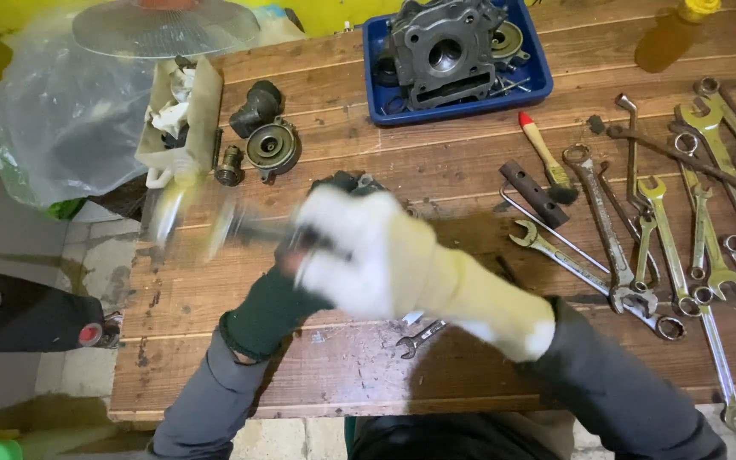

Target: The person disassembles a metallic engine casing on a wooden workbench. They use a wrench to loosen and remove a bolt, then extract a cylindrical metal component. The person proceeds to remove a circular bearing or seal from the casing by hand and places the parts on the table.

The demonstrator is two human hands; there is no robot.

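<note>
Hands are working together mid-bench: the left hand, in a dark glove, is gripping a blurred metal tool, while the right hand, in a pale glove, is closing over it; its exact grip I cannot tell. A steadier hold seems needed next. Spanners are lying across the wooden bench, a blue tray is holding an engine part, and tiled floor is showing below.

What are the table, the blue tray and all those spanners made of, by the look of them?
Table: wood, brown planks with visible grain and seams, worn and stained. Tray: probably plastic, uniform glossy blue with a moulded rim. Spanners: metal, likely steel; silvery grey with dull shine, a few tinted yellow-green.
</note>
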